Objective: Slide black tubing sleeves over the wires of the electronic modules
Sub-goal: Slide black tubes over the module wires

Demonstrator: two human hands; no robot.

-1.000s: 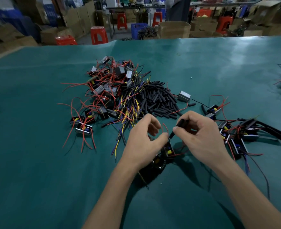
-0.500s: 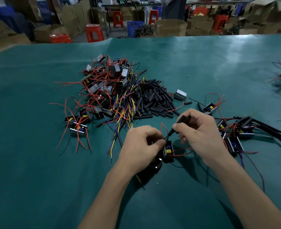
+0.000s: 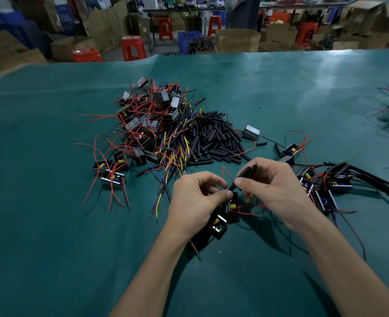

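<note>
Head view, left to right: loose modules [image 3: 111, 177] with red wires lie beside a heap of black sleeves [image 3: 214, 138] on the green table [image 3: 51, 248]. Left hand [image 3: 195, 202] pinches a module [image 3: 232, 205] between curled fingers — right hand [image 3: 273, 191] pinches a black sleeve [image 3: 243, 176], its lower end at the module. Sleeved modules [image 3: 335, 184] lie right.

Right hand [image 3: 273, 191] pinching black tubing sleeve [image 3: 243, 176] over red wire [image 3: 225, 172]; left hand [image 3: 195, 200] gripping module [image 3: 232, 205] above teal table [image 3: 51, 225]; sleeve pile [image 3: 214, 138] behind.
</note>
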